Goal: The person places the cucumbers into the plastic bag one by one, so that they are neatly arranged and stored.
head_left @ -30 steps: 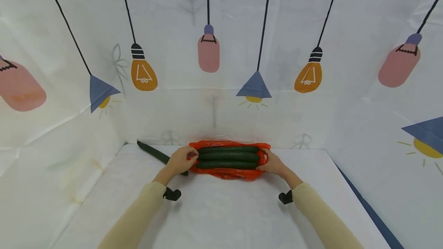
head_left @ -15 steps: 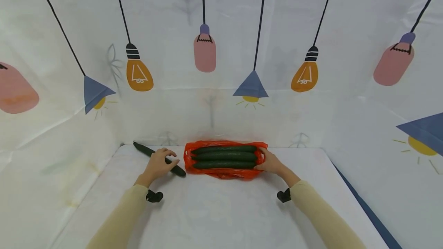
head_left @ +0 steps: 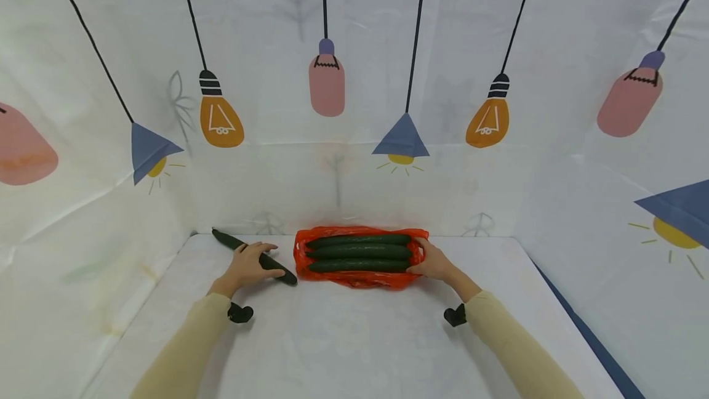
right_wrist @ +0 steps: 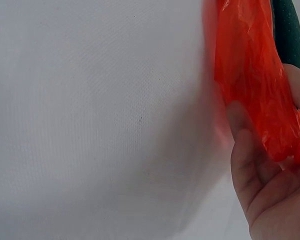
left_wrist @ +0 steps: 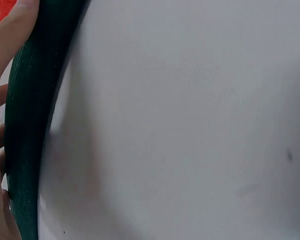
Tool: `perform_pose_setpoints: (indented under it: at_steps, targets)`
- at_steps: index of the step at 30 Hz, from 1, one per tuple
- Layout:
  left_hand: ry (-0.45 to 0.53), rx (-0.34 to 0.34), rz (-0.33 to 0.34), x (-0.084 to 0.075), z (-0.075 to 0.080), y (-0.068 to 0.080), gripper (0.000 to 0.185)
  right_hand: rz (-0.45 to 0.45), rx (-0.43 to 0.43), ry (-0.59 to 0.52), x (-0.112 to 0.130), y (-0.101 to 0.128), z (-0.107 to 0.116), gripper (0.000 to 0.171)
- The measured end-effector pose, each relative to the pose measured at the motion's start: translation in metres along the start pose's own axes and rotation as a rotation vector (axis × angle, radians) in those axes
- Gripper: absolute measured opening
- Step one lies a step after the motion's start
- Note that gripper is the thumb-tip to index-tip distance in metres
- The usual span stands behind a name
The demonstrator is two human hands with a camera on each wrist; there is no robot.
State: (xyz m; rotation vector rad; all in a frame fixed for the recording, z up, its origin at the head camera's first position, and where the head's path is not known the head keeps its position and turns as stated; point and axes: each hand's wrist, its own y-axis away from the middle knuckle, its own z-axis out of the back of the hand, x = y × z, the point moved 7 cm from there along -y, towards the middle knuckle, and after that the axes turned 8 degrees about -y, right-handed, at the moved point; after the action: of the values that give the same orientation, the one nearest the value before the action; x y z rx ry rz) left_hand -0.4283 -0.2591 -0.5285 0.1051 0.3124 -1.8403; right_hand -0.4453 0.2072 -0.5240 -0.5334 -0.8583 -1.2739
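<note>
Sleeves [head_left: 194, 343], pale beige, come in from the near edge of the white table [head_left: 354, 350], each wrist carrying a small black camera mount. Left hand [head_left: 246, 265] lies on the loose cucumber [head_left: 252, 255], fingers curled over its middle; the left wrist view shows fingers [left_wrist: 10, 45] wrapped against the dark green skin [left_wrist: 32, 125], so the hand grips it where it rests on the table. This cucumber lies diagonally, near end just beside the left end of the orange plastic bag [head_left: 357, 276], far end pointing toward the back left corner. Right hand [head_left: 434, 263] holds the right end of the bag; the right wrist view shows the thin orange film [right_wrist: 250, 80] bunched against the palm and fingers [right_wrist: 245, 150], pinched there. Three cucumbers [head_left: 360, 252] lie side by side in the opened bag, parallel to the back wall. Beyond, a white backdrop [head_left: 354, 79] printed with hanging bulbs and lamps in pink, orange and blue rises on three sides.
</note>
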Motion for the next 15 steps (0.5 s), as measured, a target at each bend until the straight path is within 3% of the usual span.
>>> perform_pose_setpoints:
  at_steps: [8,15]
  targets:
    - [-0.048,0.016,-0.003,0.012,0.003,0.008,0.094,0.013,-0.002,0.020,0.003,0.000,-0.001,0.091]
    - [-0.092,-0.025,-0.007,0.015,0.004,0.010,0.076,0.015,-0.012,0.023,0.006,0.003,-0.001,0.089]
